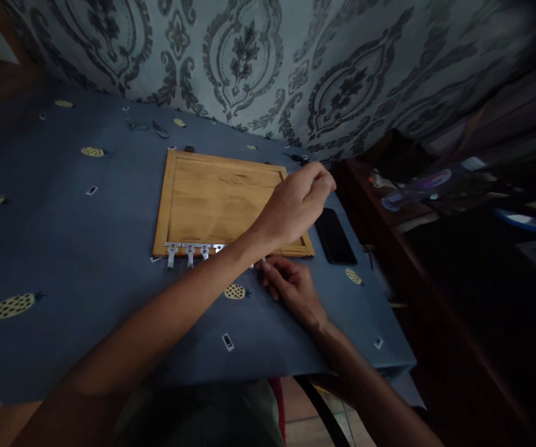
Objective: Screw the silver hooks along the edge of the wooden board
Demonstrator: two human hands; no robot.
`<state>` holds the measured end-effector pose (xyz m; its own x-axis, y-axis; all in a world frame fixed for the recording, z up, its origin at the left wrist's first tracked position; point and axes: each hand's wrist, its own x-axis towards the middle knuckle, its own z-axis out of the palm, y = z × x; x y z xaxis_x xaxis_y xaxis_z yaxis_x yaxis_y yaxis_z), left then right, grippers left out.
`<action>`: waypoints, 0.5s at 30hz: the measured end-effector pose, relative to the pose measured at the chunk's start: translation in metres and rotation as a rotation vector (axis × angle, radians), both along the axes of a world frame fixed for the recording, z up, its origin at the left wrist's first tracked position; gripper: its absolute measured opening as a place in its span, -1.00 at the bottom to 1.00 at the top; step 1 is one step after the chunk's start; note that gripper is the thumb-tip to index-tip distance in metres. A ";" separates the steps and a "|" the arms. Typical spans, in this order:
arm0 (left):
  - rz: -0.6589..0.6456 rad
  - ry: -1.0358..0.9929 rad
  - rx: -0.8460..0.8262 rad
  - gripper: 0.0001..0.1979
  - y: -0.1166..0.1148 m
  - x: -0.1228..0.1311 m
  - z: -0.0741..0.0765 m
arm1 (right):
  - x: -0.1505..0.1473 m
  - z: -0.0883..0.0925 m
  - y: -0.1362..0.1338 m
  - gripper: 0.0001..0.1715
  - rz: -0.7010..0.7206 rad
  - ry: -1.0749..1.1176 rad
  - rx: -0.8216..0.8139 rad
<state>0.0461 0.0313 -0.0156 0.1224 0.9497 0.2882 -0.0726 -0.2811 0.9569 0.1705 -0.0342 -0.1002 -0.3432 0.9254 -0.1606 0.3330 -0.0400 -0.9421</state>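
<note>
A wooden panel [221, 198] with a raised frame lies flat on the blue cloth. Along its near edge runs a metal hook rail [188, 246] with several hooks pointing towards me; my left forearm covers part of it. My left hand [301, 198] reaches across over the panel's right side, its fingers curled closed, and whatever they hold is hidden. Below it, at the near edge, my right hand [290, 282] pinches the right end of the rail between thumb and fingers. The fingertips partly hide that end.
A black phone [335, 236] lies just right of the panel. Small dark items [160, 129] rest at the back left, and another dark object [299, 159] behind the panel. A patterned curtain [244, 56] hangs behind. To the right, a dark wooden surface [398, 217] holds a plastic bottle [428, 183].
</note>
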 end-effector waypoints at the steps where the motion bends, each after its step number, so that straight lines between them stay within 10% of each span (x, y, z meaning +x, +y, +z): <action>1: -0.007 0.002 0.000 -0.78 0.000 0.000 0.000 | 0.000 0.000 0.000 -0.48 -0.001 0.001 0.000; 15: -0.284 -0.013 0.006 -0.84 -0.004 -0.007 0.001 | 0.001 0.001 -0.001 -0.48 -0.011 -0.004 0.009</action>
<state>0.0391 0.0277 -0.0142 0.3795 0.8761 0.2973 -0.1617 -0.2536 0.9537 0.1711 -0.0351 -0.0989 -0.3325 0.9305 -0.1540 0.3363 -0.0356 -0.9411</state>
